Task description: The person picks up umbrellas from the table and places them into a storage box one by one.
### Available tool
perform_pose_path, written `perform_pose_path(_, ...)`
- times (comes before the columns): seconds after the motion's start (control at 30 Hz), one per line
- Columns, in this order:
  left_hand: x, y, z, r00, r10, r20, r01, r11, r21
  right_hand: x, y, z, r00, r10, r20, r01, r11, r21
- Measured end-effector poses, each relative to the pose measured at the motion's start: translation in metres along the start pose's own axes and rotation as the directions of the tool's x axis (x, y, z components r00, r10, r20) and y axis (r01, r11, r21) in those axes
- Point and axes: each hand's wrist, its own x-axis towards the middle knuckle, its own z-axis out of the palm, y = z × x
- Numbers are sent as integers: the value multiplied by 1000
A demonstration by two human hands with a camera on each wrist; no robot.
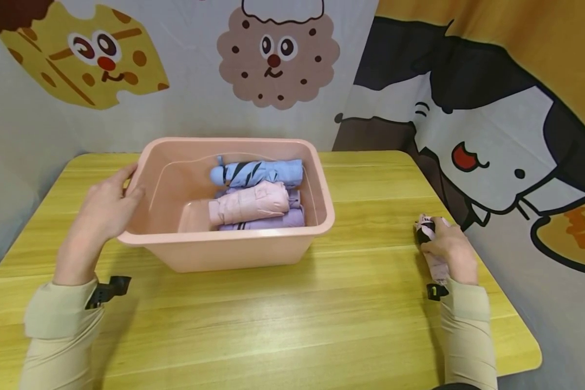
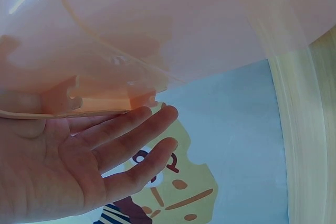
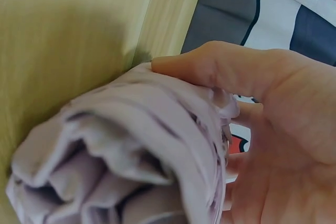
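Observation:
A pink plastic bin [image 1: 234, 251] stands on the table. My left hand [image 1: 108, 201] touches the bin's left rim, its fingers nearly straight and spread in the left wrist view, below the rim's edge. Inside the bin lie a blue folded umbrella [image 1: 268, 172], a pale pink one [image 1: 251, 202] on top, and purple ones [image 1: 292, 218] partly hidden beneath. At the table's right side my right hand [image 1: 449, 246] grips a pale lilac folded umbrella [image 3: 152, 108] with a dark patch, thumb on one side and fingers on the other. Its gathered cloth end faces the right wrist camera.
The yellow wood-grain table [image 1: 253, 330] has its right edge just beyond my right hand. A cartoon-printed curtain [image 1: 190, 65] hangs behind the table and along its right side, close to that hand.

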Motion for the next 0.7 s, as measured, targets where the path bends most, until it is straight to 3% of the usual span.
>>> perform_pose_path(0.7,0,0,-1,1000,-2,-3,2,1000,1,7,-18,-3,989,-106,-102,108,994,8)
